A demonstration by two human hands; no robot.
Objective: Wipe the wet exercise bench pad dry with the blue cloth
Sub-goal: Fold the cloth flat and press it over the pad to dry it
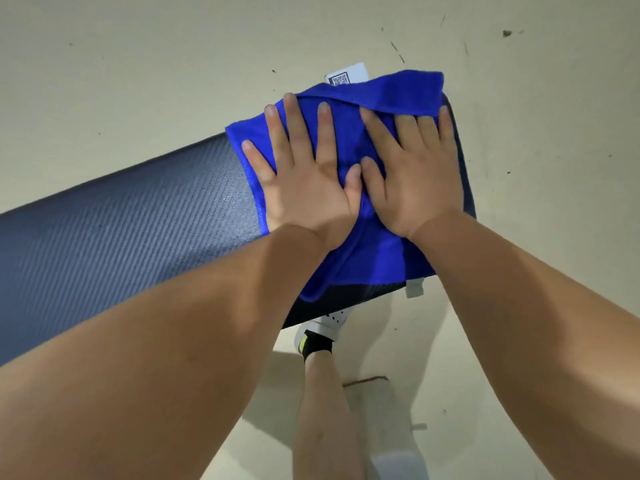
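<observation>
So far, the wiping looks only partly done, as a judgement from how things lie. The blue cloth [349, 188] is spread over the right end of the dark exercise bench pad [114, 233], covering that end almost from its far edge to its near edge, with a fold along the cloth's far side and a loose flap bunched toward the near edge. Both hands press flat on it side by side: the left hand [304, 174] lies with fingers splayed wide on the cloth's left part, and the right hand [412, 168] lies just beside it, fingers also spread, its thumb touching the left thumb. Neither hand grips the cloth; both rest palm-down on top of it. To the left of the cloth, the long stretch of pad lies bare, its ribbed surface showing a pale sheen close to the cloth's left hem, which may be remaining moisture, though that cannot be told for certain. The right end is being dried now; the whole left length appears yet to be covered. Beyond the cloth's far edge a small white label [346, 75] peeks out.
</observation>
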